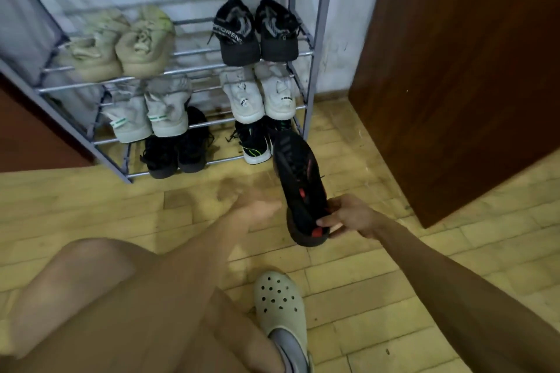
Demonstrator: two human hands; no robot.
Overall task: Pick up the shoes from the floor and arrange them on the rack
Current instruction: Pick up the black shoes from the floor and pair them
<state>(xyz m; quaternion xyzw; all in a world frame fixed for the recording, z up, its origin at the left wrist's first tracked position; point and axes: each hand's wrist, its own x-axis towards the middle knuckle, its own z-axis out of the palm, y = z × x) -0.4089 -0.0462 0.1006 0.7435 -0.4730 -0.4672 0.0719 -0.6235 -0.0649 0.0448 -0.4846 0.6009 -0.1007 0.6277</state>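
Note:
My right hand (351, 216) grips the heel of a black shoe with red accents (300, 185), held above the floor with its toe toward the bottom right of the metal rack (318, 48). My left hand (257, 206) is blurred, just left of the shoe's heel, fingers stretched out and holding nothing. On the rack's bottom shelf a black and white shoe with green marks (253, 142) lies beside the held shoe's toe, and a black pair (175, 151) lies further left.
Higher shelves hold a white pair (260, 94), a grey-white pair (148, 115), a black pair (257, 33) and a beige pair (121, 45). A dark wooden door (469, 70) stands at the right. My foot in a pale clog (280, 306) is on the tiled floor.

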